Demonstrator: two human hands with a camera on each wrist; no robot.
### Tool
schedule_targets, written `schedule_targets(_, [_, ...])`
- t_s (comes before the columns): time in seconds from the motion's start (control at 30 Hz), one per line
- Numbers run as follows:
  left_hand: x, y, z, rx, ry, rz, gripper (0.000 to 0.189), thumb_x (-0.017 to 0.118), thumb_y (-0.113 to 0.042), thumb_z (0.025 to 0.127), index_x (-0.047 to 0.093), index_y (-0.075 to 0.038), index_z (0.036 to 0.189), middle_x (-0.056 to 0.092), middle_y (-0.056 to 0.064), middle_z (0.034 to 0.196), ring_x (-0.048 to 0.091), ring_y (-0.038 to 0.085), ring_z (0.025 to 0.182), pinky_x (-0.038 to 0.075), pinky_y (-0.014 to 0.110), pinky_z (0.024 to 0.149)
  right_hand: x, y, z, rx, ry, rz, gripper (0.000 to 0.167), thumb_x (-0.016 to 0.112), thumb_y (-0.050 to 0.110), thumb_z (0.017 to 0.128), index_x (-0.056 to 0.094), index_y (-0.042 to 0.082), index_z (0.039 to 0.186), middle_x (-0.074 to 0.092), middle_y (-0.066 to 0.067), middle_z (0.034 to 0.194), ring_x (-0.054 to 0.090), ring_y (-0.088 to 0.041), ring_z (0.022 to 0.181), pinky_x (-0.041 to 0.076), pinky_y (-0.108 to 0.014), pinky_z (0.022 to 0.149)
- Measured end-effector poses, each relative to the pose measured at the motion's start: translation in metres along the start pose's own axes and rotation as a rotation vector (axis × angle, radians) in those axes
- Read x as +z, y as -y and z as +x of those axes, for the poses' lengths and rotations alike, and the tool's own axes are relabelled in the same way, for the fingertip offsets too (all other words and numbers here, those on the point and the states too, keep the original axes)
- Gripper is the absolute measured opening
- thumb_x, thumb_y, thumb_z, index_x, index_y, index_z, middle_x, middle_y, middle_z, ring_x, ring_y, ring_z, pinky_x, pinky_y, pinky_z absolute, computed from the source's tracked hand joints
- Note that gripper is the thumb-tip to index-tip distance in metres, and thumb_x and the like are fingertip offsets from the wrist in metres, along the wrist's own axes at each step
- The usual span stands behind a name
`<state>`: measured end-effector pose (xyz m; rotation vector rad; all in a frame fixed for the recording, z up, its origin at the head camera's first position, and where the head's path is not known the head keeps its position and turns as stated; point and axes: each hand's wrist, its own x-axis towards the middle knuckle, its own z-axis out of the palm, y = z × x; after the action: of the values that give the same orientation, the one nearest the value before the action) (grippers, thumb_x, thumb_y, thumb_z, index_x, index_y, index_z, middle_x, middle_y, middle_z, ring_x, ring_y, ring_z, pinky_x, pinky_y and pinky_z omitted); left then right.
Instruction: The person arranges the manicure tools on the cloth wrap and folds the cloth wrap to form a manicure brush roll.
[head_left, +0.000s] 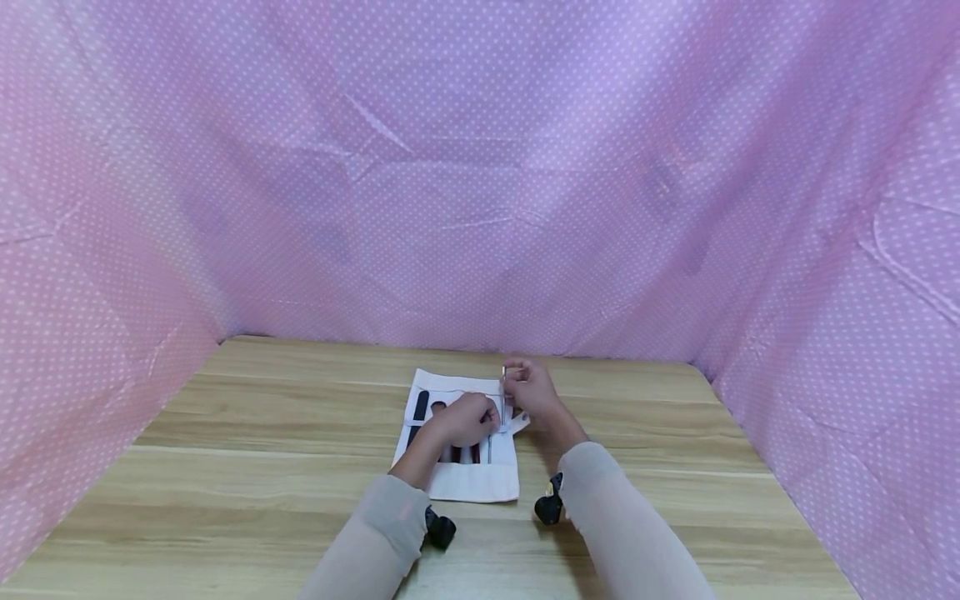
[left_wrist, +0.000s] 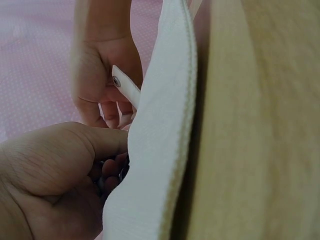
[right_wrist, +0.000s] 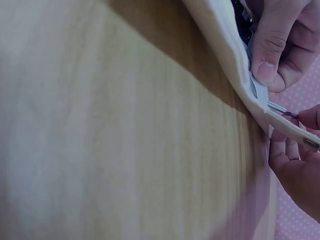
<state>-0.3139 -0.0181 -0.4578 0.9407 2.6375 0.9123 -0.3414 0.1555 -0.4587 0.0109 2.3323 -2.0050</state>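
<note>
A white fabric tool roll (head_left: 474,483) lies spread on the table, with slim tools tucked in its pockets. My left hand (head_left: 467,418) is over its middle right; in the right wrist view its thumb and finger pinch the white elastic band (right_wrist: 262,94). At the roll's upper right, my right hand (head_left: 531,388) holds a thin metal tool (head_left: 504,380) upright between thumb and fingers. The tool's shaft (right_wrist: 278,107) runs to the elastic; its tip is hidden. Beside the right hand, a strap with a metal snap (left_wrist: 116,81) sticks out from the roll.
On the roll's left side sits a black flat tool (head_left: 420,408), with a dark round-headed one (head_left: 438,407) next to it. The wooden table (head_left: 262,467) is bounded by pink dotted cloth (head_left: 480,208) at the back and both sides.
</note>
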Motion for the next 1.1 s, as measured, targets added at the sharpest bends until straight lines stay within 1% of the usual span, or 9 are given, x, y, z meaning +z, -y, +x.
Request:
schedule_targets(0.07, [-0.0003,0.0003,0.0004,0.001,0.0,-0.004,0.018,0.06,-0.001,0.097,0.068,-0.012,0.084,0.061,-0.006,0.081,0.054,0.009,0.073,0.048,0.031,0.078,-0.0006,0.0026,-0.0015,0.008,0.024,-0.01,0.041,0.055,-0.009,0.097,0.054,-0.004,0.137,0.062,-0.016,0.104,0.061,-0.018,0.079,0.057,-0.031,0.07])
schedule_targets(0.2, [-0.0004,0.0005,0.0007,0.006,-0.003,-0.013,0.019,0.061,-0.002,0.097,0.068,-0.012,0.084,0.061,-0.005,0.079,0.054,0.008,0.071,0.047,0.03,0.076,-0.0004,0.0032,-0.0041,0.021,0.05,-0.029,0.04,0.056,-0.009,0.096,0.055,-0.005,0.135,0.064,-0.017,0.104,0.061,-0.018,0.083,0.056,-0.031,0.073])
schedule_targets(0.3, [-0.0001,0.0003,0.0008,0.012,-0.003,-0.01,0.019,0.061,-0.002,0.098,0.067,-0.012,0.083,0.06,-0.005,0.078,0.054,0.008,0.07,0.047,0.029,0.074,-0.0007,0.0,-0.004,0.031,0.048,-0.045,0.036,0.057,-0.008,0.095,0.059,-0.004,0.131,0.065,-0.015,0.103,0.062,-0.018,0.084,0.054,-0.028,0.072])
schedule_targets(0.5, [-0.0004,-0.0004,0.0004,0.002,0.0,-0.009,0.019,0.06,-0.002,0.097,0.068,-0.011,0.084,0.061,-0.006,0.079,0.054,0.008,0.071,0.047,0.029,0.075,-0.0013,0.0002,-0.0057,0.024,0.058,-0.081,0.034,0.056,-0.009,0.094,0.059,-0.006,0.128,0.067,-0.016,0.099,0.062,-0.019,0.083,0.054,-0.027,0.069])
schedule_targets(0.6, [-0.0001,0.0001,0.0001,-0.003,-0.001,-0.015,0.019,0.06,-0.002,0.098,0.069,-0.011,0.084,0.061,-0.006,0.079,0.054,0.008,0.071,0.048,0.029,0.076,-0.0018,0.0003,-0.0063,0.026,0.068,-0.093,0.032,0.057,-0.008,0.094,0.059,-0.005,0.126,0.067,-0.014,0.097,0.062,-0.018,0.082,0.053,-0.027,0.069])
schedule_targets(0.8, [-0.0003,-0.001,-0.001,0.007,0.001,-0.034,0.018,0.06,0.0,0.096,0.068,-0.009,0.083,0.06,-0.005,0.077,0.053,0.008,0.069,0.047,0.028,0.073,-0.0046,-0.0015,-0.0055,0.046,0.103,-0.116,0.028,0.06,-0.007,0.093,0.062,-0.004,0.12,0.068,-0.011,0.095,0.062,-0.016,0.08,0.053,-0.027,0.07])
schedule_targets(0.93, [-0.0009,-0.002,-0.0011,0.011,0.0,-0.045,0.017,0.06,0.0,0.095,0.068,-0.008,0.083,0.06,-0.004,0.078,0.053,0.009,0.069,0.047,0.028,0.072,-0.0063,-0.0026,-0.0045,0.064,0.106,-0.129,0.023,0.062,-0.004,0.095,0.064,-0.003,0.118,0.067,-0.009,0.092,0.061,-0.017,0.078,0.053,-0.027,0.07])
schedule_targets(1.1, [-0.0001,-0.0021,-0.0012,0.001,0.0,-0.041,0.017,0.06,-0.001,0.097,0.07,-0.009,0.085,0.062,-0.005,0.08,0.054,0.009,0.071,0.048,0.029,0.075,-0.0076,-0.0027,-0.0053,0.053,0.101,-0.136,0.014,0.062,0.001,0.099,0.065,-0.004,0.112,0.066,-0.009,0.088,0.061,-0.016,0.075,0.053,-0.026,0.069])
